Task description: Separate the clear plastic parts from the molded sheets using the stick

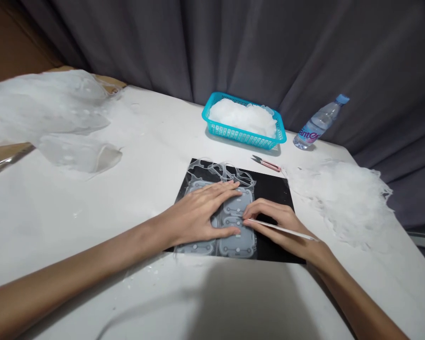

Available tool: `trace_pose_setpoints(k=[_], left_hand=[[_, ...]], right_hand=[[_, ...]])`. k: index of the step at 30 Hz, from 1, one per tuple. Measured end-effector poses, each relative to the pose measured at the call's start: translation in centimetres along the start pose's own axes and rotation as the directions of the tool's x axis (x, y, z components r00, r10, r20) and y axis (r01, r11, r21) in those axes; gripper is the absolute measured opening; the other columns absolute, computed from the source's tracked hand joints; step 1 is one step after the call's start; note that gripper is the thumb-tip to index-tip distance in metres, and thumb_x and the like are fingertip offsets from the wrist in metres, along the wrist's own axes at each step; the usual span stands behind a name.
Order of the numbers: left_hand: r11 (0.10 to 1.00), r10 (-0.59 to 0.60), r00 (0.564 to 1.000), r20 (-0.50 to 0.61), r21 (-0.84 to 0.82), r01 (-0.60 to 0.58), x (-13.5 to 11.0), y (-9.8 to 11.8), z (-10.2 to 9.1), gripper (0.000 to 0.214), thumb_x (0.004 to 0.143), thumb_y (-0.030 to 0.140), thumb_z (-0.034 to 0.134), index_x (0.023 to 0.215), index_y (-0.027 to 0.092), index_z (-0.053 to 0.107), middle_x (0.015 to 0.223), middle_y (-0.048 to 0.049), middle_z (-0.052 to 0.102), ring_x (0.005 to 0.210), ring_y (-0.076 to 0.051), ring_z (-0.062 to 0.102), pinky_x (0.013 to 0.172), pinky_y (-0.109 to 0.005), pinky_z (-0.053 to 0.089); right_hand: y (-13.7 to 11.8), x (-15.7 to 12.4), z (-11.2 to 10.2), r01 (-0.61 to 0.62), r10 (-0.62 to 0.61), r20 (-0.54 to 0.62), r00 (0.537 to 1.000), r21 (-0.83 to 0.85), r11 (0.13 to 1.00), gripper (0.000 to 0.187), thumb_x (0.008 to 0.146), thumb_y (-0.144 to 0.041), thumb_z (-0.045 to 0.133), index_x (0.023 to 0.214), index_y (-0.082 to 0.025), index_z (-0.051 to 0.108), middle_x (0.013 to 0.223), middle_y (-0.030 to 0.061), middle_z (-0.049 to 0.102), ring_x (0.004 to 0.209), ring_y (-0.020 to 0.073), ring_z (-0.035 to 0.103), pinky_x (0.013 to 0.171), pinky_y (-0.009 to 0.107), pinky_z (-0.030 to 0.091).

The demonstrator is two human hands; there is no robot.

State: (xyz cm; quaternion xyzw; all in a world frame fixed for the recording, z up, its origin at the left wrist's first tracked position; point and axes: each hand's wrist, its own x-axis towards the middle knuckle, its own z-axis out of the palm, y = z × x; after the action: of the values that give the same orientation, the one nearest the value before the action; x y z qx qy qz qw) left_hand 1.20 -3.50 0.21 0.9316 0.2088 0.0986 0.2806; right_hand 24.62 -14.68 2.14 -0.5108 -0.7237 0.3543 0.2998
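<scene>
My left hand [201, 212] lies flat with its fingers stretched out, pressing on a translucent grey moulded sheet [238, 245] of rounded rectangular pads. Beneath the sheet is a black mat [271, 248]. Close by on the right, my right hand [283, 219] is closed around a slim white pen-like tool [286, 230]. The tool's tip is hidden at my fingertips, beside the sheet's right-hand pads. Thin clear trimmings [230, 171] curl loosely along the sheet's far edge.
Pink-handled thread snips [267, 163] lie beyond the mat. Farther back stand a turquoise basket [242, 134] of white translucent material and a water bottle [317, 125]. A pile of clear scraps [347, 203] sits right; filmy sheets [53, 108] are heaped left. A grey curtain [145, 42] hangs behind.
</scene>
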Motion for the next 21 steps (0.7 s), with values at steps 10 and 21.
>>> trace_pose_setpoints(k=[10, 21], left_hand=[[0.998, 0.01, 1.0, -0.007, 0.063, -0.009, -0.1, 0.0, 0.1, 0.084, 0.094, 0.074, 0.057, 0.16, 0.023, 0.044, 0.172, -0.0064, 0.031, 0.158, -0.031, 0.034, 0.129, -0.048, 0.028], [0.992, -0.015, 1.0, 0.017, 0.124, 0.013, -0.2, 0.3, 0.1, 0.089, 0.092, 0.08, 0.052, 0.161, 0.023, 0.042, 0.173, -0.0047, 0.026, 0.16, -0.029, 0.029, 0.13, -0.046, 0.027]], right_hand=[[0.5, 0.2, 0.8, 0.208, -0.215, -0.015, 0.976, -0.189, 0.96, 0.007, 0.107, -0.023, 0.055, 0.106, -0.02, 0.062, 0.103, 0.007, 0.069, 0.1, 0.0195, 0.064, 0.094, 0.034, 0.052], [-0.3, -1.5, -0.2, 0.151, -0.159, -0.028, 0.987, -0.197, 0.969, 0.006, 0.107, -0.02, 0.055, 0.111, -0.021, 0.061, 0.108, 0.0063, 0.069, 0.102, 0.0176, 0.066, 0.092, 0.031, 0.053]])
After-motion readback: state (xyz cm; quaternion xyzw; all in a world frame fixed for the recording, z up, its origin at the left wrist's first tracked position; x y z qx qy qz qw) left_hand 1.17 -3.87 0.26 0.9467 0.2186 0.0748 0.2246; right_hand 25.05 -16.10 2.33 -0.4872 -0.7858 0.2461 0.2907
